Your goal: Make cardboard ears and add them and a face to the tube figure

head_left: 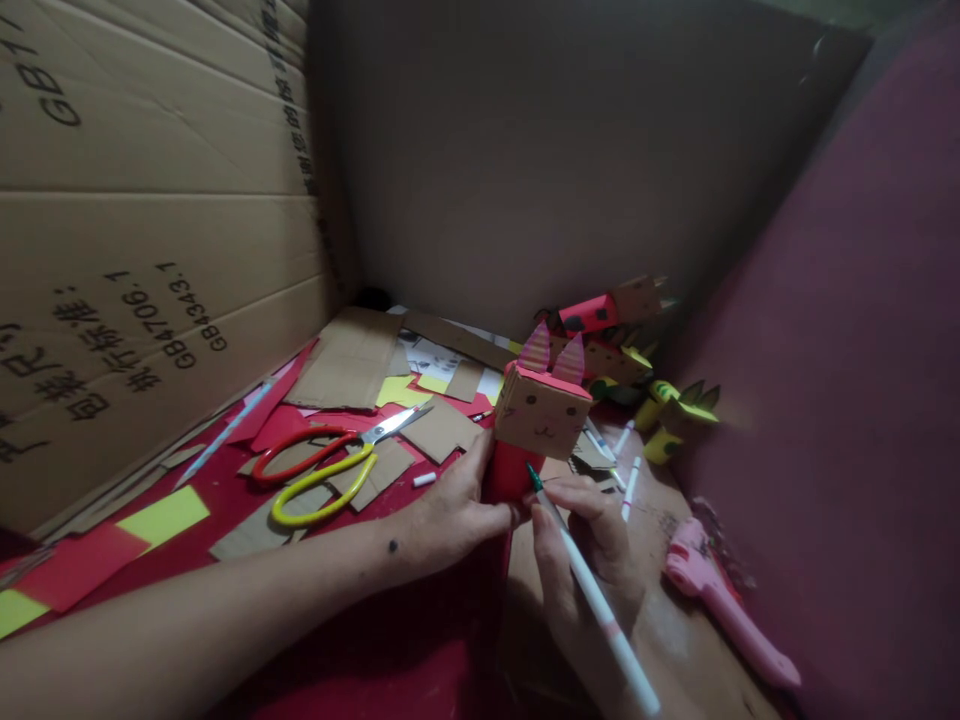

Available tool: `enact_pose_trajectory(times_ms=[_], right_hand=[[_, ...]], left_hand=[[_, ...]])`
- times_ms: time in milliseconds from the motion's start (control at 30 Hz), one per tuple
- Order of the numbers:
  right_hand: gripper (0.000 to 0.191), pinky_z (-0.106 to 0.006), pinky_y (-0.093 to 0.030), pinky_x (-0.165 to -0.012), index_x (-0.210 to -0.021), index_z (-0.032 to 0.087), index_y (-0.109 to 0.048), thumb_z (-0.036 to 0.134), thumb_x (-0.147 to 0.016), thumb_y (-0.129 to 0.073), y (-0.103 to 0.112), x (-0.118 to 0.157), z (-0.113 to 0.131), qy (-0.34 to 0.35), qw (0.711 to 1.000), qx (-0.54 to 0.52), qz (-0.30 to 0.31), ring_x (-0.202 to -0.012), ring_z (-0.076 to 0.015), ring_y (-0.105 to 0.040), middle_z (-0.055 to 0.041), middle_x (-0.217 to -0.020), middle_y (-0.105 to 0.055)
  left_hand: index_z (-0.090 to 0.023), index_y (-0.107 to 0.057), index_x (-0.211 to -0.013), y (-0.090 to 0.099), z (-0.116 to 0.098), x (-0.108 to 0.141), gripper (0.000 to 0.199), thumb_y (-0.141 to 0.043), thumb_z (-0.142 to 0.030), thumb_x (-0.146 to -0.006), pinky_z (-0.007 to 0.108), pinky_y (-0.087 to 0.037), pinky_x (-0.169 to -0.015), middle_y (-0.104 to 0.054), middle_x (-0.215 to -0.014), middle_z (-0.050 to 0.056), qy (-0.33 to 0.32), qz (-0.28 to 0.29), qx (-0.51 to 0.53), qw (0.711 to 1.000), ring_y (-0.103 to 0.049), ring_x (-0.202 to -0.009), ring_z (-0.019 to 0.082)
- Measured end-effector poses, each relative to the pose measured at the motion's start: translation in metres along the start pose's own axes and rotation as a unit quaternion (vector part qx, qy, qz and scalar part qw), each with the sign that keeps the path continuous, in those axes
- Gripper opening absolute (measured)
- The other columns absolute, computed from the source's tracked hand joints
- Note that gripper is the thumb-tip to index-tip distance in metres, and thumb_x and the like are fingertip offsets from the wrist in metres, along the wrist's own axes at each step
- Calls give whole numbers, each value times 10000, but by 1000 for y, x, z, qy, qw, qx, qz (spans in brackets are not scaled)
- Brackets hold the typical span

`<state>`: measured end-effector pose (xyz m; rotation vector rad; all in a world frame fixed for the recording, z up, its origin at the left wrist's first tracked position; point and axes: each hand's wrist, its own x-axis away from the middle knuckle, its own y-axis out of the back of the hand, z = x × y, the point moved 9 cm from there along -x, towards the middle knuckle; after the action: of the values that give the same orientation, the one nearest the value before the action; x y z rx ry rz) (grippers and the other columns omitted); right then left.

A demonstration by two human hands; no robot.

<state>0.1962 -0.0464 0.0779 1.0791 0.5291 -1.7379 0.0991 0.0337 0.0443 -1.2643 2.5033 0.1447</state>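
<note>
A cardboard animal figure [541, 415] stands before me, with a drawn face, two pink striped ears and a red tube body. My left hand [454, 505] is closed around the red body from the left; its far fingers are hidden behind it. Between the fingers of my right hand [592, 550] is a white marker [600, 605], uncapped, its green tip close to the front of the red body. Whether the tip touches the paper I cannot tell. A small white cap [424, 480] lies left of the figure.
Scissors [322, 470] with red and yellow handles lie open on cardboard scraps. More paper figures [589, 315] stand at the back. Loose markers [631, 488] and a pink glue gun [724, 600] lie at right. A cardboard box wall [157, 230] rises at left.
</note>
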Motion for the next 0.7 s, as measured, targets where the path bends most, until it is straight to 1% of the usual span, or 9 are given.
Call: enact_pose_trajectory(times_ms=[167,300,367,533,700], right_hand=[[303,-270,-536,-838,-1061,217,-575,10,-839,-573,-1,3,-4,-18,1000,3,5,-942,-145,-621,-23,-964,-611],[297,-309,-545,-816,-1052,225,-576,21,-836,-573,0,4,-7,-18,1000,3,1,-927,-166,-625,-27,-953,-617],[293,-311,-546,-807,-1049,225,-577,23,-836,-574,-1,4,-8,-23,1000,2,2,-922,-168,-626,-29,-956,-616],[297,-298,-541,-795,-1049,223,-580,16,-837,-571,0,3,-5,-19,1000,3,-2,-901,-159,-624,-24,-949,-613],[305,-315,-535,-792,-1055,225,-576,10,-839,-568,-1,2,-4,-9,1000,-2,3,-877,-160,-626,-19,-929,-617]], left_hand=[[-199,-528,-1131,-1,0,0,394,-681,-146,-771,358,-444,-927,-576,-1255,52,-2,6,23,1000,-565,-1008,193],[-199,-460,-1210,3,7,0,492,-675,-145,-771,381,-447,-933,-570,-1264,73,9,-5,0,1000,-548,-1095,229],[-199,-432,-1239,3,8,0,525,-667,-150,-772,395,-451,-930,-571,-1255,79,8,-6,-2,1000,-544,-1115,245],[-185,-409,-1261,2,3,-1,578,-673,-157,-747,406,-448,-927,-571,-1239,90,4,-13,12,1000,-550,-1086,249],[-185,-423,-1244,3,0,-1,572,-685,-174,-736,408,-442,-932,-565,-1226,89,5,-25,14,1000,-537,-1097,256]])
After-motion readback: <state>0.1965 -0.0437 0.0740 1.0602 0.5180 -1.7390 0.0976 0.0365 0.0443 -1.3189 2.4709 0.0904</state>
